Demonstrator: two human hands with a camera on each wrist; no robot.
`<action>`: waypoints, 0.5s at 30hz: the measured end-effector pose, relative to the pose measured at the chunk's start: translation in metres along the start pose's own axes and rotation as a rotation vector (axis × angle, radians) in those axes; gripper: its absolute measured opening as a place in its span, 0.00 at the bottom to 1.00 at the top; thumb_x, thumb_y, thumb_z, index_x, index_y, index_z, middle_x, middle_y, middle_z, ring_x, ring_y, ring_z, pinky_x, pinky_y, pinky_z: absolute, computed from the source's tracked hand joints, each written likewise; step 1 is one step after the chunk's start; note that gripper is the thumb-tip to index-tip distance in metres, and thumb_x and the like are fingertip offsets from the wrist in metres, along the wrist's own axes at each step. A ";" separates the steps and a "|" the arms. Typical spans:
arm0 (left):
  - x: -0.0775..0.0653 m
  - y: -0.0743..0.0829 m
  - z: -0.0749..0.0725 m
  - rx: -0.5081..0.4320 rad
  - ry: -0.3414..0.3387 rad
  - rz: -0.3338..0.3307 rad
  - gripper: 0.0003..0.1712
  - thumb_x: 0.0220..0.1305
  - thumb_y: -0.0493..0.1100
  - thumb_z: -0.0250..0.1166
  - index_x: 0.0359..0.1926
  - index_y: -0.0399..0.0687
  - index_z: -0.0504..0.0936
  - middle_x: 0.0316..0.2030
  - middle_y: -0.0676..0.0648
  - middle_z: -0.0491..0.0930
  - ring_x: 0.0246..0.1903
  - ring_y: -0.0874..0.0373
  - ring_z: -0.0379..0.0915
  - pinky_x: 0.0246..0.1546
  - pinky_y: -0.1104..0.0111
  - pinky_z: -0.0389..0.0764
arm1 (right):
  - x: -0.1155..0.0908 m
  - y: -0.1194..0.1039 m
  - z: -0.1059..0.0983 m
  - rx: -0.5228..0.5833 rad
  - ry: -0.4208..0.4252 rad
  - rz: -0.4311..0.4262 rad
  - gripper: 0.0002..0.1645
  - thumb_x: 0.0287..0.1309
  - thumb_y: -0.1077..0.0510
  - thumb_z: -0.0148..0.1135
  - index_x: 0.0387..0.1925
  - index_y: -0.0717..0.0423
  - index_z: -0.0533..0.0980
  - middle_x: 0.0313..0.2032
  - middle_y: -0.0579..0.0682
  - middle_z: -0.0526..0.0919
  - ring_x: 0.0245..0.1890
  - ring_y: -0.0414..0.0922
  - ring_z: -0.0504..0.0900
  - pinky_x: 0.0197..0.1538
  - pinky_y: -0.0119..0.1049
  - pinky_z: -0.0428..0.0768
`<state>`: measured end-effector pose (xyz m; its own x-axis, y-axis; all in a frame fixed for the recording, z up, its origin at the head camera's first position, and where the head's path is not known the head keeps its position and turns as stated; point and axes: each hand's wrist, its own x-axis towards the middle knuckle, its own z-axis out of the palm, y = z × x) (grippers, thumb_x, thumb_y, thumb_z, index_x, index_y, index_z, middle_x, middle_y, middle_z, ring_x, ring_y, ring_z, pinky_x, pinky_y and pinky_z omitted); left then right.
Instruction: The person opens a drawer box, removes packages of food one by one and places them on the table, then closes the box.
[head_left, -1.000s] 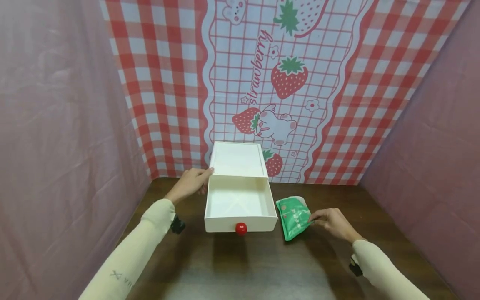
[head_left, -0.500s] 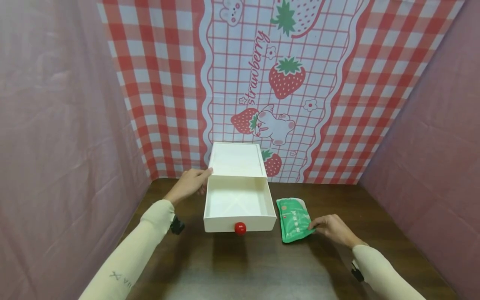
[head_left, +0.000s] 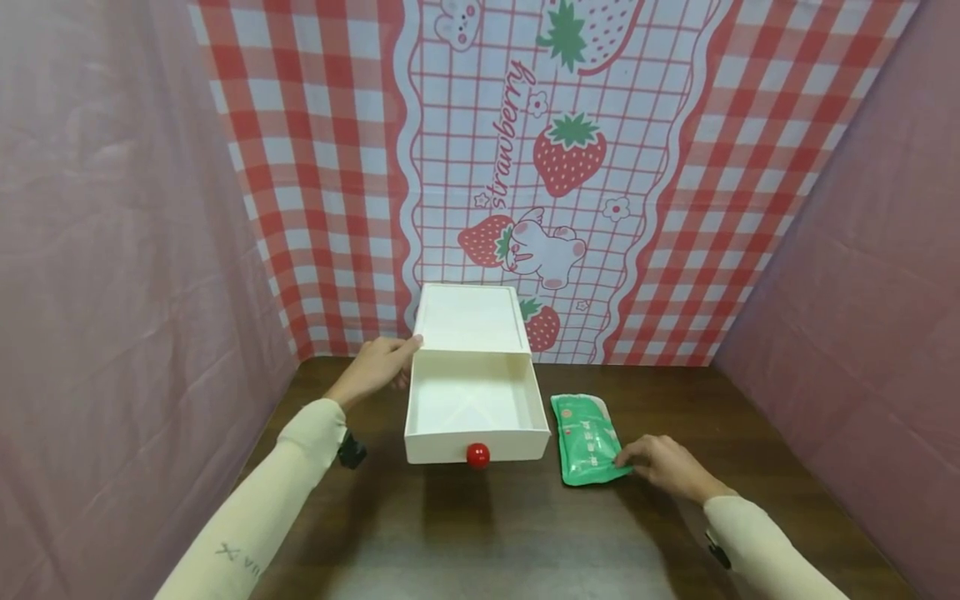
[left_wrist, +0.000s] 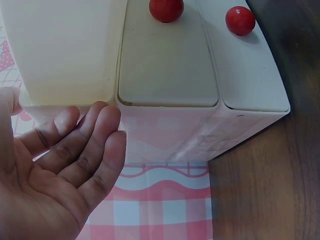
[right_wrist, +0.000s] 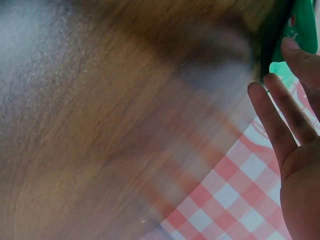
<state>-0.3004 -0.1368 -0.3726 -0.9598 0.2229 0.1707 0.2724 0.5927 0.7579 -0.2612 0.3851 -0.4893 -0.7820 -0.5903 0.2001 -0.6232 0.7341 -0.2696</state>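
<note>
Backdrop cloth (head_left: 330, 167): red-checked, strawberry-printed, upper middle of the frame; pink curtains (head_left: 127, 292) either side.
Counter (head_left: 540, 533): dark wood, lower frame.
Drawer unit (head_left: 472, 318): white, centre; its open drawer (head_left: 438, 450) faces the bottom edge.
Green packet (head_left: 587, 437): flat, right of centre; long axis nearly vertical, lower end slightly rightward.
Left hand (head_left: 377, 365): loose-fingered, resting against the drawer unit.
Right hand (head_left: 667, 467): pinching the packet's lower right corner.

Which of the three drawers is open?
The top drawer, pulled out so its inside shows in the head view. In the left wrist view, the middle drawer and bottom drawer sit closed, flush.
</note>
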 end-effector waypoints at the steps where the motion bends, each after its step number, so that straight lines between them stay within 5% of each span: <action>1: 0.000 0.000 0.000 0.002 -0.001 -0.001 0.40 0.77 0.68 0.48 0.28 0.39 0.82 0.24 0.39 0.84 0.27 0.41 0.83 0.27 0.62 0.82 | 0.000 -0.001 0.000 0.001 -0.016 0.006 0.22 0.56 0.70 0.73 0.38 0.36 0.88 0.39 0.34 0.88 0.43 0.40 0.86 0.43 0.45 0.85; 9: 0.002 -0.001 0.000 0.007 0.005 -0.005 0.37 0.77 0.68 0.48 0.26 0.43 0.82 0.22 0.43 0.83 0.24 0.48 0.81 0.27 0.63 0.82 | -0.002 -0.006 -0.003 0.042 -0.080 -0.010 0.19 0.59 0.72 0.70 0.42 0.44 0.88 0.41 0.39 0.89 0.45 0.42 0.87 0.45 0.44 0.86; 15: 0.001 -0.001 0.001 -0.002 0.006 -0.032 0.38 0.76 0.70 0.49 0.29 0.42 0.84 0.23 0.43 0.84 0.26 0.44 0.83 0.28 0.62 0.83 | -0.003 -0.006 -0.003 0.093 -0.094 -0.027 0.14 0.60 0.68 0.71 0.43 0.48 0.88 0.42 0.41 0.89 0.43 0.40 0.87 0.43 0.40 0.86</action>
<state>-0.3017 -0.1367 -0.3734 -0.9683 0.1995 0.1502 0.2417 0.5978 0.7643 -0.2547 0.3836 -0.4852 -0.7573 -0.6417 0.1210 -0.6372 0.6856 -0.3521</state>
